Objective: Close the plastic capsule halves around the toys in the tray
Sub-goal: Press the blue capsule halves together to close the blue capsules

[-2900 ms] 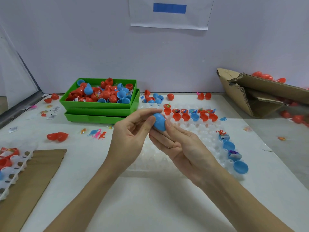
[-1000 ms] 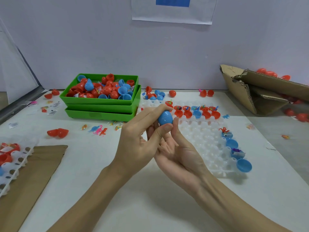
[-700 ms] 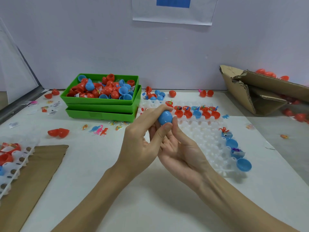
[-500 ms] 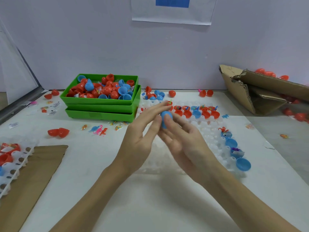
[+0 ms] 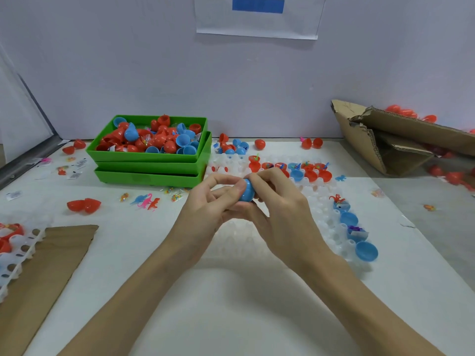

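A blue plastic capsule [image 5: 247,191] is held above the white dimpled tray [image 5: 318,201]. My left hand [image 5: 205,206] pinches it from the left with thumb and fingers. My right hand [image 5: 280,209] curls its fingers over it from the right. Most of the capsule is hidden by fingers. Red and blue open halves with small toys [image 5: 303,172] fill the tray's far row. More blue halves [image 5: 348,218] line its right edge, one holding a red toy [image 5: 338,199].
Stacked green bins [image 5: 151,168] of red and blue halves stand at the back left. A torn cardboard box [image 5: 385,145] lies at the right. Flat cardboard [image 5: 51,253] and another white tray [image 5: 15,253] are at the left. Loose toys [image 5: 146,200] and a red capsule [image 5: 83,205] lie between.
My right hand has turned over from palm-up under the capsule to fingers curled over it. Both hands now press the capsule between them at about the same spot.
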The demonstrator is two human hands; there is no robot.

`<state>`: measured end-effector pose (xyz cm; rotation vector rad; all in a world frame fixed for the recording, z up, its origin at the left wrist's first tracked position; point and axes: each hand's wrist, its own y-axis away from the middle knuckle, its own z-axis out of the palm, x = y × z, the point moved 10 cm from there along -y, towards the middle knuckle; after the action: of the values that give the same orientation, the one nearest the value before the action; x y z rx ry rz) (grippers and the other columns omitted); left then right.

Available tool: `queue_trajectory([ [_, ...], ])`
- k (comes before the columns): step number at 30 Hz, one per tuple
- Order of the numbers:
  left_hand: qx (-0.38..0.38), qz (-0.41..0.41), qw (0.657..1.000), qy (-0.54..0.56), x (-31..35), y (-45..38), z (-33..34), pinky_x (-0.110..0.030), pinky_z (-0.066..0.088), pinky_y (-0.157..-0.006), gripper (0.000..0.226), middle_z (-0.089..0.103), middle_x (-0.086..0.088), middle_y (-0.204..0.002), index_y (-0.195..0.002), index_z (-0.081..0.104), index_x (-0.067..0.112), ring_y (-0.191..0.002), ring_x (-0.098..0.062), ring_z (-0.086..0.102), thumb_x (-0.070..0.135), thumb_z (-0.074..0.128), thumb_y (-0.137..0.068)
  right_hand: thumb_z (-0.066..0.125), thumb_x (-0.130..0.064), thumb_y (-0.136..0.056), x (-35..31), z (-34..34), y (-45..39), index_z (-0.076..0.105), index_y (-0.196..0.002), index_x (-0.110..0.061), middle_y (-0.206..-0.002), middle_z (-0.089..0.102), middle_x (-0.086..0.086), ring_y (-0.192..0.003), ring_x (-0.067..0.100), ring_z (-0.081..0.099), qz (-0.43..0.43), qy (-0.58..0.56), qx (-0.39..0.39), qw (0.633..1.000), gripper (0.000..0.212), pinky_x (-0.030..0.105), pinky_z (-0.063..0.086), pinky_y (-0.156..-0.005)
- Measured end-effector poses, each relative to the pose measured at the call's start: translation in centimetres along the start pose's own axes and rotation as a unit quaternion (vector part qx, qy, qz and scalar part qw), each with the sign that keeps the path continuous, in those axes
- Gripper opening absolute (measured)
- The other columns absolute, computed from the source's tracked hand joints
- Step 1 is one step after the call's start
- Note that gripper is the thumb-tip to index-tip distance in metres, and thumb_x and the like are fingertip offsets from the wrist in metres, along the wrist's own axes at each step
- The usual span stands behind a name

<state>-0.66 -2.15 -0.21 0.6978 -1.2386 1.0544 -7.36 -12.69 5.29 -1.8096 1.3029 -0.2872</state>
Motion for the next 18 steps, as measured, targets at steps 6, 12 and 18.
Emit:
queue_trajectory([
  [6,-0.039,-0.055,0.993,0.100,-0.9,-0.1,0.7,-0.036,0.062,-0.086,0.039,0.071,-0.021,-0.093,-0.125,0.057,-0.011,-0.086,-0.030,0.072,0.023,0.049,-0.108,0.062,-0.051,-0.091,0.7,0.3,-0.1,0.058,-0.141,-0.007,-0.125,0.059,0.006,-0.111,0.017,0.057,0.062,-0.070,-0.024,0.995,0.066,0.026,0.051,-0.096],
  [12,-0.078,-0.089,0.983,0.142,-1.4,0.2,1.9,-0.033,0.061,-0.083,0.049,0.075,-0.024,-0.105,-0.112,0.076,0.001,-0.093,-0.029,0.076,0.033,0.040,-0.111,0.073,-0.021,-0.094,0.4,0.4,0.1,0.064,-0.133,-0.004,-0.121,0.065,0.005,-0.101,0.015,0.066,0.065,-0.140,-0.012,0.988,0.044,0.029,0.057,-0.091],
  [18,-0.080,-0.031,0.994,0.075,-0.6,0.2,1.6,-0.027,0.059,-0.084,0.033,0.075,-0.019,-0.101,-0.110,0.063,-0.003,-0.091,-0.023,0.075,0.029,0.057,-0.104,0.065,-0.015,-0.098,0.2,0.7,0.2,0.059,-0.140,-0.004,-0.118,0.071,0.006,-0.100,0.017,0.069,0.060,-0.144,-0.033,0.987,0.043,0.032,0.057,-0.090],
])
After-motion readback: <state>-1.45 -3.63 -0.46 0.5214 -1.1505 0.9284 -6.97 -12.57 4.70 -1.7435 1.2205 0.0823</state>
